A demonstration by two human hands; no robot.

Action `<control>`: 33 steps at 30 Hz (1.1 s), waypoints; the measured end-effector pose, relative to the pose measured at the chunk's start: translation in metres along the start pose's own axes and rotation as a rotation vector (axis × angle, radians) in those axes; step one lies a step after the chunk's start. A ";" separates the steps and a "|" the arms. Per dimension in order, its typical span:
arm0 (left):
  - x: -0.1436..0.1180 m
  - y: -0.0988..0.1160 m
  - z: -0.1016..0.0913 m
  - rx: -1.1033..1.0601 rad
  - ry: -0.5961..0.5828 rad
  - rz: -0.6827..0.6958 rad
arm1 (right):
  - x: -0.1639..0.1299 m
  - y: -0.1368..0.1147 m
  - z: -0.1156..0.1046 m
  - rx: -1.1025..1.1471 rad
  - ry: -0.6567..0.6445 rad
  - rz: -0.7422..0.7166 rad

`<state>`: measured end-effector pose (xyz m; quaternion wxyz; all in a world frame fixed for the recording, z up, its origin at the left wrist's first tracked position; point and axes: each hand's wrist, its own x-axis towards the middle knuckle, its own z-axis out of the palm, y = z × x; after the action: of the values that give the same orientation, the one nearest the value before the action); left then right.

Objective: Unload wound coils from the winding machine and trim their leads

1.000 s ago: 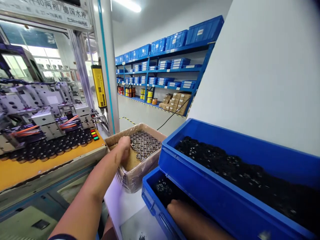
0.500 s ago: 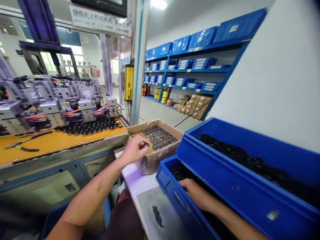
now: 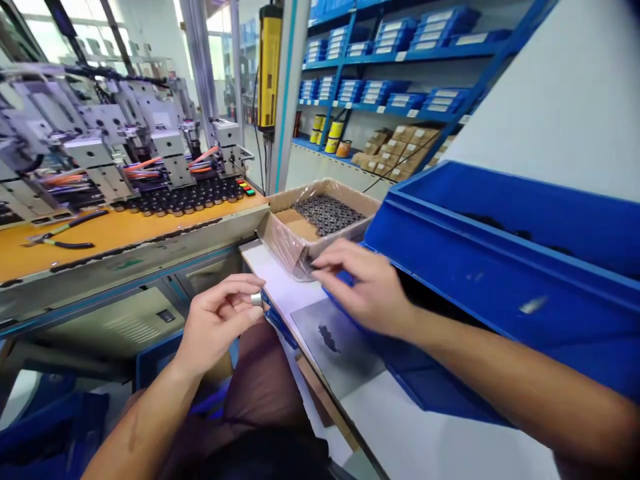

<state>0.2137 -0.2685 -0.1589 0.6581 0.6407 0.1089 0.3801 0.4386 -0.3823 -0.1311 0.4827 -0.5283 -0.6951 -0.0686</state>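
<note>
My left hand is closed in a pinch on a small silver ring-like piece, just off the white table's near edge. Right beside that piece, a blue fixture sits at the table edge; whether they touch, I cannot tell. My right hand is above the lower blue bin, thumb and forefinger pinched on a small dark part. Beyond it stands a plastic-lined cardboard box with rows of small dark parts over part of a brown cardboard sheet.
A large blue bin with black parts rises at right. A grey plate lies on the white table. Left, a machine stands over an orange bench with pliers and black round parts.
My left hand has come back from the cardboard box toward me, down to the table edge. My right hand has risen out of the lower blue bin with a dark part. The view has tilted down.
</note>
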 end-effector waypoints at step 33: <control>0.008 -0.022 0.044 -0.034 -0.034 -0.033 | -0.035 -0.012 0.026 0.136 -0.061 -0.112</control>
<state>0.2550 -0.2945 -0.1702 0.6768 0.6340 0.1019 0.3600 0.4123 -0.3952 -0.1656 0.4917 -0.4563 -0.7409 -0.0320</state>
